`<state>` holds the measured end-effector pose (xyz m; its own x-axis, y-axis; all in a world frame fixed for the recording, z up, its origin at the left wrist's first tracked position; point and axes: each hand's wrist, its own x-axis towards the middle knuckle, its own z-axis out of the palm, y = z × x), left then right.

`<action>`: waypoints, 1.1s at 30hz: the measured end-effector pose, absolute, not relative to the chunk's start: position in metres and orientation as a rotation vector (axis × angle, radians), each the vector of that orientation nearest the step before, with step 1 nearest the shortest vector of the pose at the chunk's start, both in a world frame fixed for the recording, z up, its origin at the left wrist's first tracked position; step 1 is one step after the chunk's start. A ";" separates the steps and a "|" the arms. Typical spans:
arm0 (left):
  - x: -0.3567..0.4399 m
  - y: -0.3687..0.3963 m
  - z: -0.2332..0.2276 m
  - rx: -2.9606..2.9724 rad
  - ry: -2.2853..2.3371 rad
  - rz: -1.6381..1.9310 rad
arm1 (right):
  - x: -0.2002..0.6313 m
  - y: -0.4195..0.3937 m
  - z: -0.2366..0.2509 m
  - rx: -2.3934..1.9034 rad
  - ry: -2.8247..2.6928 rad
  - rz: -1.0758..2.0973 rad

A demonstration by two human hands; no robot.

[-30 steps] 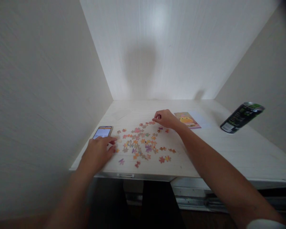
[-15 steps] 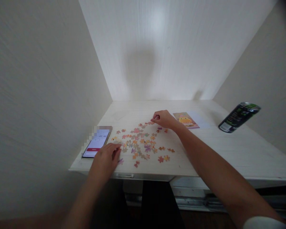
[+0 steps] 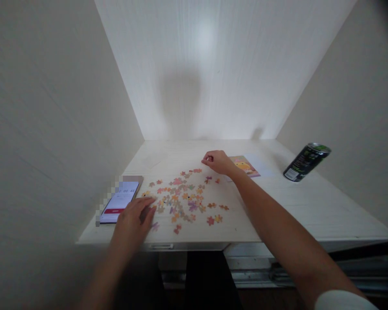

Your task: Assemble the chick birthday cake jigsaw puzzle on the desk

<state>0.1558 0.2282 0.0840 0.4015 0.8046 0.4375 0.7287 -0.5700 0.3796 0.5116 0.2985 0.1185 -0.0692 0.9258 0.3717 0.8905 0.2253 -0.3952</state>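
Puzzle pieces (image 3: pixel 185 196) are spread over the middle of the white table (image 3: pixel 271 211), and little seems to be done: a short row (image 3: pixel 197 171) at the far side may be joined, though whether its pieces are locked cannot be made out. Most are left loose. By the row, the right hand (image 3: pixel 218 161) is held with thumb and forefinger close; whether a piece is pinched cannot be seen. The left hand (image 3: pixel 132 217) is placed at the pile's left edge, beside the phone (image 3: pixel 119 196), thumb and fingers slightly parted.
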 end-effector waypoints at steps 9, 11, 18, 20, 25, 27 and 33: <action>0.152 0.232 0.081 2.498 1.389 0.815 | 0.522 0.300 0.117 -1.797 -2.052 0.172; 0.151 0.234 0.080 2.470 1.411 0.800 | 0.521 0.301 0.116 -1.818 -2.068 0.175; 0.150 0.242 0.083 2.474 1.384 0.831 | 0.510 0.301 0.112 -1.791 -2.132 0.201; 0.150 0.245 0.084 2.476 1.381 0.852 | 0.506 0.301 0.111 -1.772 -2.150 0.211; 0.149 0.253 0.083 2.482 1.341 0.894 | 0.502 0.303 0.105 -1.729 -2.136 0.293; 0.149 0.256 0.083 2.489 1.333 0.903 | 0.503 0.303 0.102 -1.705 -2.121 0.353; 0.147 0.261 0.082 2.492 1.332 0.919 | 0.504 0.305 0.099 -1.669 -2.113 0.403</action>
